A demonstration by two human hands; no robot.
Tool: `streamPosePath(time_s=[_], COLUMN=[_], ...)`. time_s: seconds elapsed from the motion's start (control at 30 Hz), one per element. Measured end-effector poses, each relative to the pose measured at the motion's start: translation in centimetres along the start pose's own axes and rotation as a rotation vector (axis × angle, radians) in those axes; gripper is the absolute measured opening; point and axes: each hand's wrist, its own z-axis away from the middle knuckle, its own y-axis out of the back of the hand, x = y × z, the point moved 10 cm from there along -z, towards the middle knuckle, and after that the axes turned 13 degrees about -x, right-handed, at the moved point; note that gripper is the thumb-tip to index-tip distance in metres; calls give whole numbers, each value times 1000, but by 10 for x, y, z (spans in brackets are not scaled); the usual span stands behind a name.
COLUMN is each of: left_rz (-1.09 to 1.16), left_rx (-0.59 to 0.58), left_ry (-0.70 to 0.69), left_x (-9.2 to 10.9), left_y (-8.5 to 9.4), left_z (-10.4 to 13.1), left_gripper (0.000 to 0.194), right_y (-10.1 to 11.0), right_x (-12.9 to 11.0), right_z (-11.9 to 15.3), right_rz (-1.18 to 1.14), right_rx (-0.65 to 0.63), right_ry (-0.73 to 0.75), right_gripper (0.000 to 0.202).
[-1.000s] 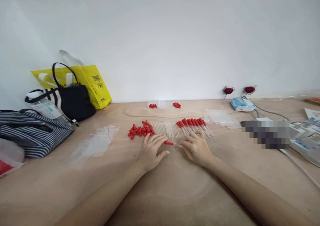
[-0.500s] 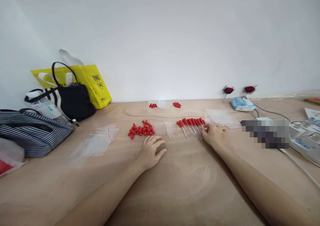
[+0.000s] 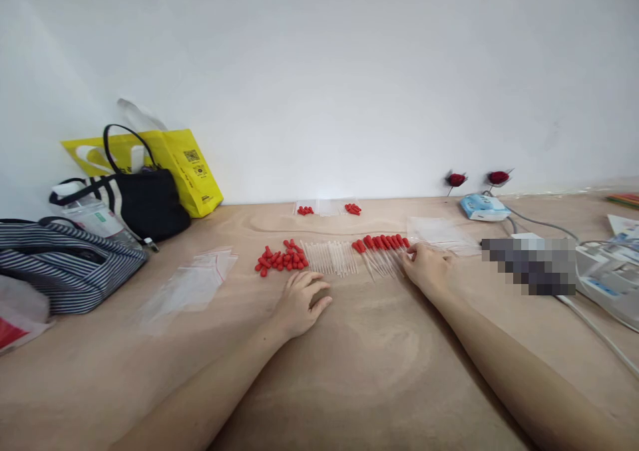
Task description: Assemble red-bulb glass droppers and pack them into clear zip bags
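My left hand (image 3: 301,304) rests on the table with its fingers apart and nothing in them. Just beyond its fingertips is a loose pile of red rubber bulbs (image 3: 282,259). To their right lies a row of clear thin tubes (image 3: 330,258), side by side. Further right, several droppers (image 3: 382,248), clear tubes topped with red bulbs, lie slanted in a row. My right hand (image 3: 428,268) is at this row's right end, thumb and fingers closed at the last dropper (image 3: 406,243), whose tube they partly hide.
Flat clear zip bags (image 3: 194,281) lie at left, more bags (image 3: 439,233) behind my right hand. By the wall, bags (image 3: 319,207) hold red bulbs. Handbags (image 3: 154,201) and a yellow bag (image 3: 197,171) stand left; a blue-white pack (image 3: 483,207) and cables (image 3: 599,334) lie right.
Hardly anything differs. My right hand has shifted very slightly at the end of the dropper row; my left hand stays where it was.
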Motion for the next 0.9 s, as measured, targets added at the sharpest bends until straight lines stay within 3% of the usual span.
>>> streamPosePath(time_s=[0.1,0.2,0.3,0.4,0.47,0.57,0.67,0.9], left_rz=[1,-16,-91,-242,-263,-271,-273,-249], left_rx=[12,64,155,58,1,-116,-224,-327], left_ry=[45,123,276,407,403,328,270,250], left_x=[-2,-15,-51,-98,-122,-142,-150,-157], left_y=[2,17,46,62,66,58,46,36], left_z=[1,0,-5,-22,-36,-58,-73,-77], left_gripper=[16,14,16,21,25,27,24,22], right_y=[6,7,3,-5,-10,-17,-26,-33], right_x=[-9,-27,-52,-74,-87,-100,-108,-116], right_z=[5,15,29,41,42,33,19,4], right_rz=[-17,-31,-25,-1,9,19,59,120], right_rx=[64,90,78,28,-9,-75,-168,-309], right_ry=[65,200,352,451,460,395,279,154], right_gripper=[29,26,23,24,23,24,25,26])
